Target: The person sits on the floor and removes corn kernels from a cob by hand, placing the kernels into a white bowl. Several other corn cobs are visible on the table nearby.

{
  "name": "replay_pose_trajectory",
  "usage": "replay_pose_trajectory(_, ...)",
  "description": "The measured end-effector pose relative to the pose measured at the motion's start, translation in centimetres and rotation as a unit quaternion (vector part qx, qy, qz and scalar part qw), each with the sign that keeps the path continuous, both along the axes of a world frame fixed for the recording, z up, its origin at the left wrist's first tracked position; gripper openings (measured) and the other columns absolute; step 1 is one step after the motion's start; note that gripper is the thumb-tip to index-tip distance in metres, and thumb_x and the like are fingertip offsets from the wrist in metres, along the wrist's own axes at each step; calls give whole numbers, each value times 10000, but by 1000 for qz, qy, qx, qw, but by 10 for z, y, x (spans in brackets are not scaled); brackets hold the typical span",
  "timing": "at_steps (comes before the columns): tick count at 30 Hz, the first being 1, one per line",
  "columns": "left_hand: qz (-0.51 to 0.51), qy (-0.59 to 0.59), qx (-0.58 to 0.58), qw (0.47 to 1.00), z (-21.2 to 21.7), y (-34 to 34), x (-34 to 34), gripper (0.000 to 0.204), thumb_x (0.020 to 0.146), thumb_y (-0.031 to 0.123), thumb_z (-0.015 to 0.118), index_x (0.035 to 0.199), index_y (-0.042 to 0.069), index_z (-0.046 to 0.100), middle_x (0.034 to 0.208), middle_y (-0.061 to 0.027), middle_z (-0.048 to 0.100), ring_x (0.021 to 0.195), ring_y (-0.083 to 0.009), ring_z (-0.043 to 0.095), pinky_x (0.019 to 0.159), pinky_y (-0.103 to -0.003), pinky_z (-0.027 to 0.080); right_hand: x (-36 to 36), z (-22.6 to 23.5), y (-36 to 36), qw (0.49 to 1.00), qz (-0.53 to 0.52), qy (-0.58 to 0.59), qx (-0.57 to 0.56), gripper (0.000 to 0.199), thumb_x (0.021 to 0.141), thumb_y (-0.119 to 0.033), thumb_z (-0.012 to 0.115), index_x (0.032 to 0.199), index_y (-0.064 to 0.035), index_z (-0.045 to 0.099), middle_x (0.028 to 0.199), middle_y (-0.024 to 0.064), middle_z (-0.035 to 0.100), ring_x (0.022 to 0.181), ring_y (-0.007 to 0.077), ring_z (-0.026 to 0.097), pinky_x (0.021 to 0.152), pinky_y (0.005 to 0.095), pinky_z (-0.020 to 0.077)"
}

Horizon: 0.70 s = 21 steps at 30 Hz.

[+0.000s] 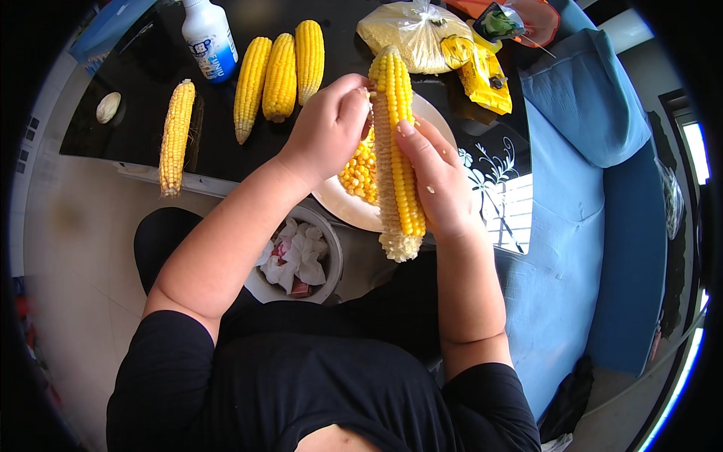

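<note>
My right hand (443, 177) grips a partly stripped ear of corn (386, 177), its thumb lying along the yellow kernels. The ear stands nearly upright in view, with a bare pale strip of cob down its left side. Closed against that strip, my left hand (331, 128) has a few pale corn kernels (367, 93) at its fingertips; what lies inside the fist is hidden. Loose kernels (359, 173) lie below on a white plate (345, 211), partly covered by the ear and hands. A few kernel bits stick to my right hand.
Three whole ears (280, 75) lie on the black table (339, 38), with another ear (176, 139) at its left edge. A white-and-blue bottle (209, 41), a bag of pale grains (407, 34) and a yellow packet (483, 79) stand behind. Below is a bin (331, 264); a blue sofa (565, 226) is right.
</note>
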State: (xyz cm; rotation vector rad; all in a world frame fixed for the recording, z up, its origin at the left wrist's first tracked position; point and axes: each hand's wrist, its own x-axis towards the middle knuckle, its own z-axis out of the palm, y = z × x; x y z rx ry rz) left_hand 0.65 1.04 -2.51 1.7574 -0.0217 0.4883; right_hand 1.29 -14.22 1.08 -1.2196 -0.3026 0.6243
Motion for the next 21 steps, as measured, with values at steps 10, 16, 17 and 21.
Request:
replay_pose_trajectory(10, -58, 4, -65, 996, 3, -3, 0, 250, 895, 202, 420, 950, -19, 522, 747, -80, 574, 659, -128, 542, 608, -256, 443, 0, -6, 1, 999, -18, -38, -22, 380, 883, -220, 503, 1171, 23, 462, 992, 73, 560, 884, 118, 541, 780, 235, 429)
replay_pose_trajectory(16, -84, 45, -171, 981, 6, -3, -1, 244, 886, 189, 427, 971, -19, 522, 805, -47, 572, 700, -104, 534, 637, -230, 439, 1, -4, 0, 999, -11, -37, -25, 381, 886, -216, 501, 1181, 20, 458, 999, 71, 557, 895, 116, 534, 787, 235, 424)
replay_pose_trajectory(17, -98, 51, -209, 972, 7, -3, -2, 247, 887, 195, 429, 966, -19, 524, 814, -42, 571, 703, -98, 531, 640, -227, 437, 2, -5, 0, 999, -10, -43, -25, 384, 885, -215, 504, 1185, 20, 456, 1002, 69, 557, 895, 115, 533, 787, 234, 423)
replay_pose_trajectory(21, -108, 60, -177, 976, 9, 2, -1, 271, 895, 228, 431, 962, -15, 529, 821, -42, 570, 723, -82, 522, 660, -224, 437, 0, -5, 2, 996, -14, -82, -34, 398, 882, -207, 515, 1202, 18, 443, 1012, 60, 552, 899, 107, 528, 791, 229, 416)
